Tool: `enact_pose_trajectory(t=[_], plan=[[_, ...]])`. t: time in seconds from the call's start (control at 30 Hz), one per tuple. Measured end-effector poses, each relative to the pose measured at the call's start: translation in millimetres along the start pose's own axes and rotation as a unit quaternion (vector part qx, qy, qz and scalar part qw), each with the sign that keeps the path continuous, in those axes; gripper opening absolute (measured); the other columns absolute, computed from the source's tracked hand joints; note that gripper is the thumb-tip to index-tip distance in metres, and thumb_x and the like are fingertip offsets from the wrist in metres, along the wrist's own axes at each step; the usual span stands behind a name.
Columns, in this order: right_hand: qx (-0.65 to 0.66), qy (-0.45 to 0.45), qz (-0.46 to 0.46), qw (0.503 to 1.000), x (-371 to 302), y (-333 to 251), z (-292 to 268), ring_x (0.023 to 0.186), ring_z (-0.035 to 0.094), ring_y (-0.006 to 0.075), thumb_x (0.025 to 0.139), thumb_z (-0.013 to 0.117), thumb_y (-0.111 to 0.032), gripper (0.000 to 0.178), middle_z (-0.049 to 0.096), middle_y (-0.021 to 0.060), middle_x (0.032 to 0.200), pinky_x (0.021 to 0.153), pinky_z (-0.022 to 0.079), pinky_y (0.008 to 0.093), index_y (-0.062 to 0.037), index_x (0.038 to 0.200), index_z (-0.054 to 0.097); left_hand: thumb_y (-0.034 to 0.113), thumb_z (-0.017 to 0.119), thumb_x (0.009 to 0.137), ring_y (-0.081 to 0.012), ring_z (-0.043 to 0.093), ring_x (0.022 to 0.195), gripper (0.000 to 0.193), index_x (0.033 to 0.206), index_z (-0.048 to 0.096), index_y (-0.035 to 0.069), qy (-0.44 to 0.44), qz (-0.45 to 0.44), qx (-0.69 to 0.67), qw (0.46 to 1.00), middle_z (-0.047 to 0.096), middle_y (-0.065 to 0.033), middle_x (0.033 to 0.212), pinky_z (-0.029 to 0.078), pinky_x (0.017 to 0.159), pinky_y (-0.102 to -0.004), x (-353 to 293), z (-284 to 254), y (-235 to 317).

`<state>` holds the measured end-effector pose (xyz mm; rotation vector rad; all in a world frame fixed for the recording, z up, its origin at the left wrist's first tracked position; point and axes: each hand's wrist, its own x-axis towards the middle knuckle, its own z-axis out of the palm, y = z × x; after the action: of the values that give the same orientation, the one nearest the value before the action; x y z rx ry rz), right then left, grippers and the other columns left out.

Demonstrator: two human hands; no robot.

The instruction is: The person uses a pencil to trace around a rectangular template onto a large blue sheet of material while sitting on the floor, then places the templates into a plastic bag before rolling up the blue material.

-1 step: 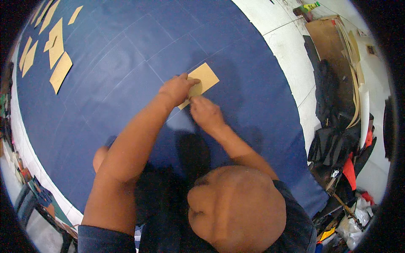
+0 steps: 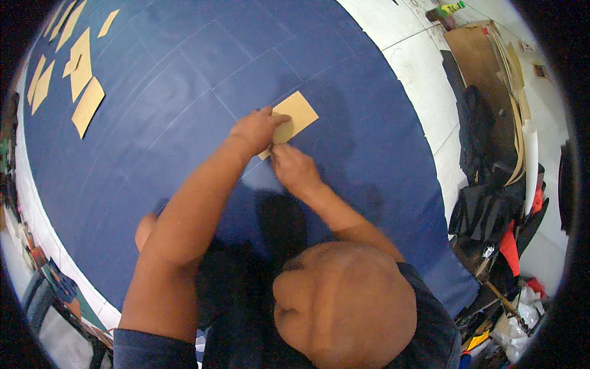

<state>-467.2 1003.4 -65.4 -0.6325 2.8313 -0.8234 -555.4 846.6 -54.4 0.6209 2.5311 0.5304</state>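
A rectangular tan card (image 2: 300, 111) lies on the wide dark blue sheet (image 2: 344, 197), near its middle. My left hand (image 2: 253, 130) rests on the card's left part, its fingers spread and pressing it flat. Part of the card's near edge is hidden under it. My right hand (image 2: 294, 167) is closed in a pinch just below, at the card's lower edge. Whatever its fingers hold is too small and covered to name. Thin pale lines run across the blue sheet around the card.
Several tan card pieces (image 2: 88, 107) lie at the far left of the sheet. White tiled floor (image 2: 418, 80) borders it on the right. Beyond are a brown board (image 2: 479, 61), dark folded material (image 2: 482, 206) and clear plastic bags (image 2: 513, 329).
My right hand has slid slightly left along the card's lower edge. My left hand still presses on the card.
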Motion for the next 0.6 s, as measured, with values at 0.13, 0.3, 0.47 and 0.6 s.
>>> enact_pose_trajectory(t=[0.13,0.3,0.47,0.6], plan=[[0.110,0.047,-0.016,0.993,-8,-15,0,0.086,0.066,0.0363,0.090,0.059,-0.018,0.022,0.066,0.0152,0.095,0.078,0.054,0.0471,-0.0059,0.108,0.061,0.010,0.070,0.081,-0.0366,0.061,0.108,0.063,0.139,0.054,0.029,-0.018,-0.014,0.015,1.000,0.060,-0.0146,0.118,0.053,0.091,-0.0450,1,-6,4],[0.141,0.033,0.075,0.987,-13,12,-20,0.103,0.064,0.0339,0.091,0.063,-0.024,0.024,0.067,0.0143,0.110,0.095,0.048,0.0470,-0.0084,0.109,0.064,0.010,0.068,0.085,-0.0331,0.061,0.106,0.061,0.141,0.052,0.027,-0.013,0.002,0.023,1.000,0.059,-0.0120,0.117,0.053,0.090,-0.0436,-3,-9,5],[-0.100,0.139,-0.036,0.985,12,47,-18,0.125,0.052,0.0322,0.090,0.065,-0.031,0.034,0.063,0.0106,0.126,0.109,0.032,0.0541,-0.0103,0.117,0.062,0.012,0.060,0.089,-0.0360,0.060,0.101,0.036,0.124,0.062,0.012,0.162,0.010,-0.152,0.975,0.061,-0.0160,0.104,0.051,0.084,-0.0464,-14,-9,-13],[-0.139,0.190,0.083,0.968,29,110,-53,0.130,0.049,0.0322,0.088,0.068,-0.035,0.041,0.061,0.0081,0.131,0.112,0.028,0.0552,-0.0091,0.119,0.062,0.010,0.059,0.088,-0.0371,0.060,0.103,0.026,0.113,0.066,0.009,0.213,-0.064,-0.055,0.973,0.063,-0.0155,0.105,0.049,0.085,-0.0470,-22,-9,8]])
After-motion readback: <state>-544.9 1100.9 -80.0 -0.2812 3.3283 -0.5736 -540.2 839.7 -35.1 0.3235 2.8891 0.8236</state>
